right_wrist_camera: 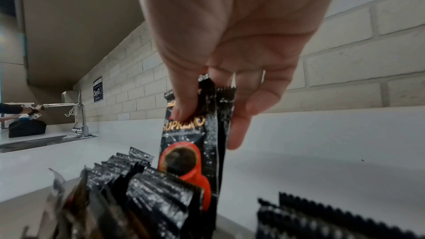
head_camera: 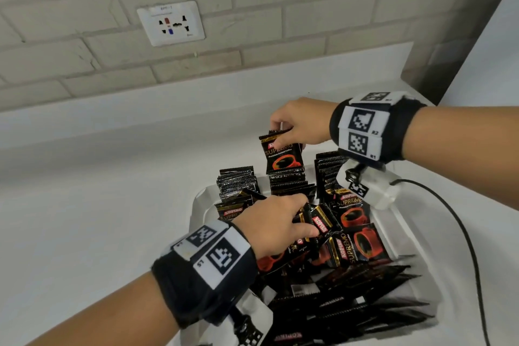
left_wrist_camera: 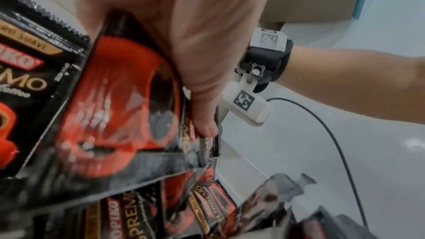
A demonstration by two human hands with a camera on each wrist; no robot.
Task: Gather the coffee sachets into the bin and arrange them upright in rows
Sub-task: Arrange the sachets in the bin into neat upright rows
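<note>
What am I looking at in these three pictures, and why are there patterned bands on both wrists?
No machine here: a person works with bare hands, and each wrist carries a band with printed markers and a small camera. The big picture comes from a camera on the head, looking down; the other two look along each hand from the wrist.

On the white counter stands a white bin of black coffee sachets. At its far end they stand upright in rows; nearer, they lie in a loose heap.

The right hand pinches upright sachets by their top edge above the middle row; the right wrist view shows at least two in its grip. The left hand grips sachets in the heap.
</note>
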